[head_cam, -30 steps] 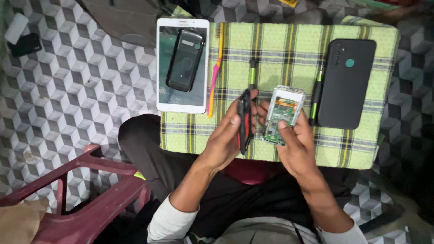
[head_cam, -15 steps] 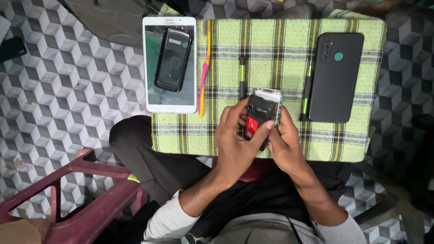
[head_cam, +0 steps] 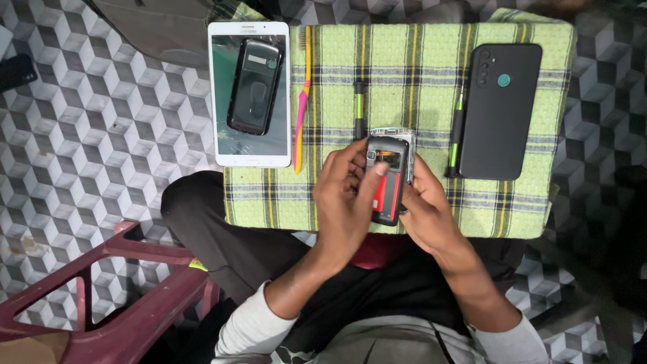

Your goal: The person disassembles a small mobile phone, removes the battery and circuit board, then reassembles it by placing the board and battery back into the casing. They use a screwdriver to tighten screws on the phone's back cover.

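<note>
Patterned floor tiles (head_cam: 94, 135) of grey cubes spread beneath us, and over our lap lies a green checked cloth (head_cam: 418, 67) that serves as our worktop. At its left edge we see a white tablet (head_cam: 249, 94) showing a picture of a dark phone back, and at the right a black phone (head_cam: 502, 111) lying face down. A maroon plastic chair (head_cam: 114, 296) stands at the lower left. Between tablet and cloth lies a pink toothbrush (head_cam: 303, 101); two green-and-black screwdrivers (head_cam: 359, 108) lie further right, one just beside the black phone. Our left hand (head_cam: 344, 202) and right hand (head_cam: 424, 209) close together around a small opened phone (head_cam: 389, 178), fingers pinching its dark-and-red back panel over the clear frame.
</note>
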